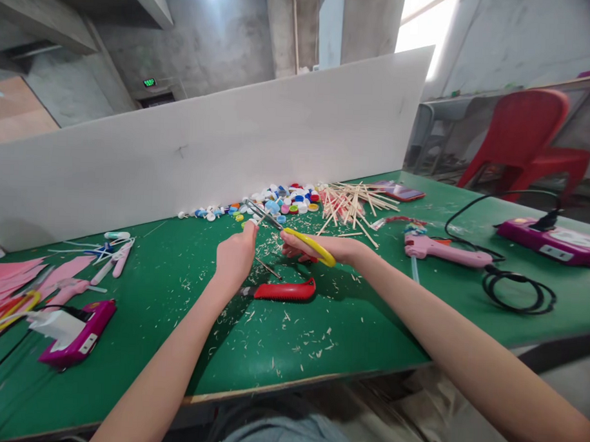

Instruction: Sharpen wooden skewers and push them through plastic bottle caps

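Note:
My right hand (pixel 301 247) is wrapped round a pair of yellow-handled scissors (pixel 316 245), whose blades point up and to the left. Just left of it, my left hand (pixel 236 256) is closed in a pinch by the blades. A small pale piece shows at its fingertips, too small to name for sure. Below the hands lies a red-handled utility knife (pixel 285 291) on the green table (pixel 175 333). Between the knife and my hands is a thin dark metal rod (pixel 269 268). Pale shavings are scattered all around.
Bottle caps (pixel 296 200) and wooden sticks (pixel 354 200) are heaped along the white partition (pixel 205 153). A pink glue gun (pixel 449 251) and purple power strip (pixel 550 239) with black cable lie right. Another power strip (pixel 85 336) and pink sheets (pixel 12 279) are left.

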Available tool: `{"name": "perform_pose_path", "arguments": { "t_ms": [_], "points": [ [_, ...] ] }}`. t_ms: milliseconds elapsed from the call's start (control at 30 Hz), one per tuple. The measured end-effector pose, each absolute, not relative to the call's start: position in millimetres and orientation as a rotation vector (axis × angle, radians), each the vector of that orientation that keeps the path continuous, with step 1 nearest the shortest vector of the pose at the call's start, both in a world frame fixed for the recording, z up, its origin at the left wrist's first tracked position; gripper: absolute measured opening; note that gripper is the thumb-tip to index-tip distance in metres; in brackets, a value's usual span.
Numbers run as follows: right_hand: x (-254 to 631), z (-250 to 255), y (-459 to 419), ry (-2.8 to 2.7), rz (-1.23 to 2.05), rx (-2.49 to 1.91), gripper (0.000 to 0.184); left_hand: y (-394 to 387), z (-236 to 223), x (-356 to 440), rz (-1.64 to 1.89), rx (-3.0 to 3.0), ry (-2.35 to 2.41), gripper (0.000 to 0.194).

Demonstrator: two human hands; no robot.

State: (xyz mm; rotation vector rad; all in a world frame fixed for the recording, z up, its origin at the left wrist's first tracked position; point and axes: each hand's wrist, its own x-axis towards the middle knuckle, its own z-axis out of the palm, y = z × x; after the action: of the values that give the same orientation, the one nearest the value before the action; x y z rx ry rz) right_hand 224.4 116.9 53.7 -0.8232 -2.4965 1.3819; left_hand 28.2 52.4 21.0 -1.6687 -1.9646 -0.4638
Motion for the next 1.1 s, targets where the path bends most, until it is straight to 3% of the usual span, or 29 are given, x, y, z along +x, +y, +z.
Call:
{"name": "perform_pose_path", "arguments": {
  "t_ms": [433, 700, 800, 1000, 1100],
  "points": [
    [225, 52, 118, -2.519, 1.407, -0.780, 0.065, 48, 19, 29, -0.564, -1.747, -2.056, 0.047],
    [225, 52, 109, -2.534, 1.399, -0.665, 0.061, 54, 23, 11, -1.252, -1.728, -2.099, 0.047],
    [225, 54, 107, -2.624, 1.231, -0.629, 0.054, 52, 18, 6, -1.342, -1.742, -2.087, 0.044],
    [236, 54, 120, -2.635, 0.777, -1.254, 0.061, 52, 11, 4, -1.469, -1.687, -2.076, 0.041],
    [242, 45, 129, -2.639, 0.393, -1.449, 0.062, 51, 10, 3, -1.460, -1.699, -2.082, 0.040]
  ]
}}
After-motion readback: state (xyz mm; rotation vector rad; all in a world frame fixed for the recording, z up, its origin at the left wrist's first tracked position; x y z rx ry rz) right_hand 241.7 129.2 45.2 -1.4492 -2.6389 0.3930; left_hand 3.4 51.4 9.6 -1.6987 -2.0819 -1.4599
